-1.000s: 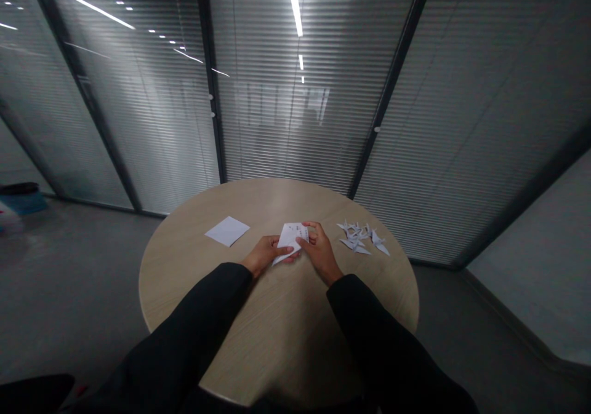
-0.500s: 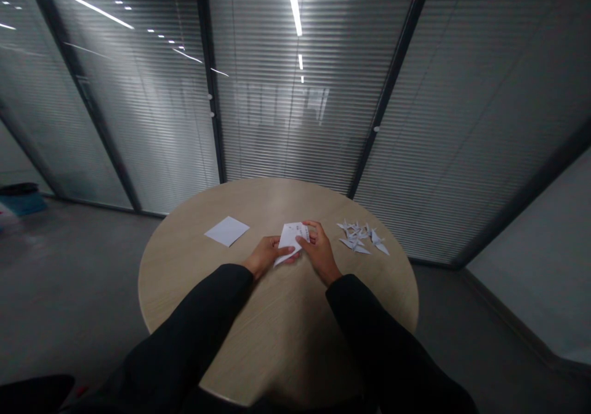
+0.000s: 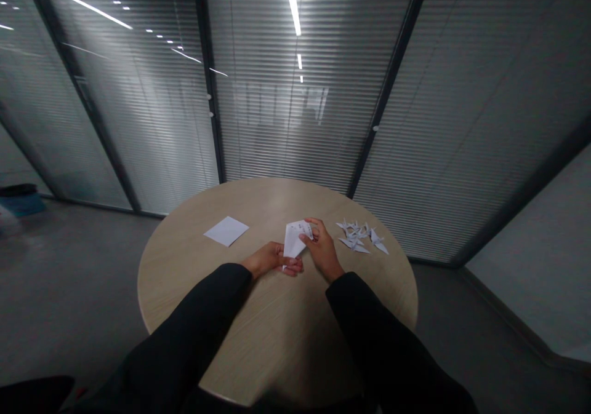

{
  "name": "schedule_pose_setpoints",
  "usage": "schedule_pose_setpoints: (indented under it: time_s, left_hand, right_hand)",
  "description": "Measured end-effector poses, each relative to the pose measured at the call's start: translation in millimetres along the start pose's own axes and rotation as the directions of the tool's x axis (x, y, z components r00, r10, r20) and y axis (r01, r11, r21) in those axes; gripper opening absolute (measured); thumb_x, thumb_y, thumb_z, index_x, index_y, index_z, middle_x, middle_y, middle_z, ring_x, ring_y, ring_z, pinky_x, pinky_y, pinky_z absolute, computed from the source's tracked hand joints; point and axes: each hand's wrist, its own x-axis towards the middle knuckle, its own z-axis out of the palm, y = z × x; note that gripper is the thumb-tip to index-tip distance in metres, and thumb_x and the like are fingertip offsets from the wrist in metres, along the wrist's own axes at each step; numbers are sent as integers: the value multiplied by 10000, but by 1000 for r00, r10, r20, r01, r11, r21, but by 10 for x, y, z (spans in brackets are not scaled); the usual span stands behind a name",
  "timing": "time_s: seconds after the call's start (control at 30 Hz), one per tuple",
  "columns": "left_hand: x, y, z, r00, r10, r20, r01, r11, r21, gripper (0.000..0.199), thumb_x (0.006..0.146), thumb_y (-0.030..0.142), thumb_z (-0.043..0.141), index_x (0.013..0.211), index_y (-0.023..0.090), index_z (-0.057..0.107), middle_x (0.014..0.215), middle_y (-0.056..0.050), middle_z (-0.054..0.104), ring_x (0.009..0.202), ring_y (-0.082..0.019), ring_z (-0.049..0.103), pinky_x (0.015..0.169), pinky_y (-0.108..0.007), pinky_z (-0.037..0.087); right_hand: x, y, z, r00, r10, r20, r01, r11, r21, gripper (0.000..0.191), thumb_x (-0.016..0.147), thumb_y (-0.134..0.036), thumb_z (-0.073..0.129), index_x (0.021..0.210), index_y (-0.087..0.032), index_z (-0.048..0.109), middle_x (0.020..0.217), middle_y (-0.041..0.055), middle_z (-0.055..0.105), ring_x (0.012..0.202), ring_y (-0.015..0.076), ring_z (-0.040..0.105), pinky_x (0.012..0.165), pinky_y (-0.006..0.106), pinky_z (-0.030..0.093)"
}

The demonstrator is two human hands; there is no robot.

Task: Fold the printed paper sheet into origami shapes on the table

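Between my hands is a folded sheet of white paper (image 3: 294, 242) with small printed marks near its upper edge. It is kite-shaped, with its narrow end toward me. My left hand (image 3: 272, 259) pinches that lower end between thumb and fingers. At the upper right edge my right hand (image 3: 322, 246) grips it, thumb on top, fingers partly hidden behind the paper. Several folded paper cranes (image 3: 355, 235) lie in a loose cluster to the right of my right hand. A flat stack or sheet of white paper (image 3: 226, 231) rests to the left.
All of this is on a round wooden table (image 3: 184, 291). Beyond its far edge stands a glass partition with blinds (image 3: 286, 137). A blue bin with a dark rim (image 3: 21, 200) is on the floor at the far left.
The folded paper has turned more upright, its narrow end now pointing toward me. My left hand has shifted slightly down to its lower tip; my right hand keeps hold of the upper right edge.
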Motion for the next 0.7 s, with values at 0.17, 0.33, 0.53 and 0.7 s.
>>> schedule_pose_setpoints:
  time_s: [0.17,0.33,0.53,0.7]
  left_hand:
    - [-1,-4,-7,999,-16,32,15,1000,15,397,583,340,858,843,83,702,867,-123,725,799,-200,686,856,-398,499]
    - [-11,-13,-24,995,-67,75,67,998,2,386,594,265,855,911,111,697,928,-114,731,874,-201,691,880,-381,499]
    - [-1,-40,-47,992,-93,81,96,995,-39,425,588,312,862,911,89,701,933,-141,731,873,-225,699,861,-390,511]
    - [-37,22,-50,997,-73,1,73,997,-37,431,594,394,849,849,77,706,874,-140,736,838,-215,701,842,-368,521]
  right_hand:
    - [18,29,-29,1000,-11,6,12,1000,-15,436,774,-295,602,1190,-237,484,856,14,680,713,187,641,651,306,502]
    - [44,62,-82,999,-33,-23,31,998,-48,440,779,-297,599,1201,-242,487,871,14,681,737,191,642,671,308,500]
    - [56,23,-100,999,-34,-4,34,999,-39,445,779,-308,606,1201,-236,485,853,15,684,738,199,643,666,311,493]
    - [90,26,-164,997,-40,-71,37,998,-41,437,778,-318,614,1189,-234,490,862,26,686,758,210,652,685,324,501]
